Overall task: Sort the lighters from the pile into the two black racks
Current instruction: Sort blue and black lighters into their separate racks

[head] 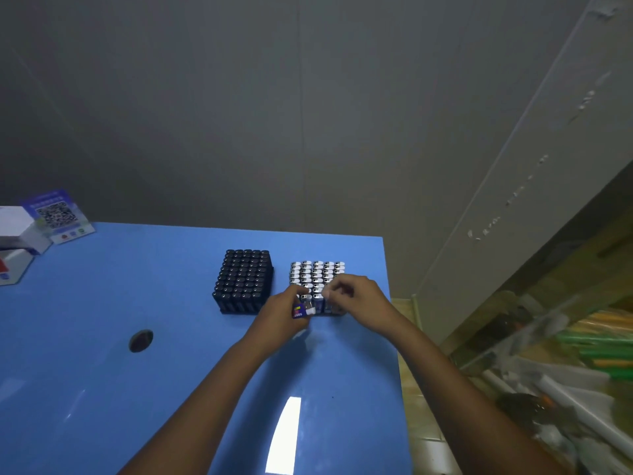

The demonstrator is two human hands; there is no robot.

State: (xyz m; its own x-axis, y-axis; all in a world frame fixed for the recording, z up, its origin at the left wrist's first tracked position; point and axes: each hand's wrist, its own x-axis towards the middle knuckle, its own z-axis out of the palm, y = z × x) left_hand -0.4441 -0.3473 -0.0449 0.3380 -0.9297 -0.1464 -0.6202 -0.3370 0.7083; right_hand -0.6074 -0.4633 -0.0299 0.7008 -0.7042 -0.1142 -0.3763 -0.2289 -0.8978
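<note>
Blue tabletop [102,389], glossy enough to throw back a bright white patch of light close to the person, with a dark round hole [140,340] off to the left side. Two bare forearms stretch forward over it and meet at the near edge of the right rack [318,286].

The left hand [284,315] is curled around a lighter [302,308], fingers closed on it; the lighter has a silver metal top, a white piece by the thumb, and a body wrapped in a purple, yellow and red label. It sits just at the rack's front row, touching or nearly touching the lighters already standing there. The right hand [356,296] hovers over the rack's near right corner with fingertips drawn together in a pinch on the top of one of the front lighters; exactly which one is too blurred to tell.

That rack is packed with upright lighters, their shiny silver caps forming neat rows, each cap with a dark oval opening. Just beside it to the left, apart by a narrow strip of table, stands the left rack [244,281], also full, but everything there reads black, rounded ends in tidy rows.

Farther back at the left edge sit a white box [17,228] and a blue card with a QR code [56,216]. Behind the table rises a plain grey wall [274,114].
</note>
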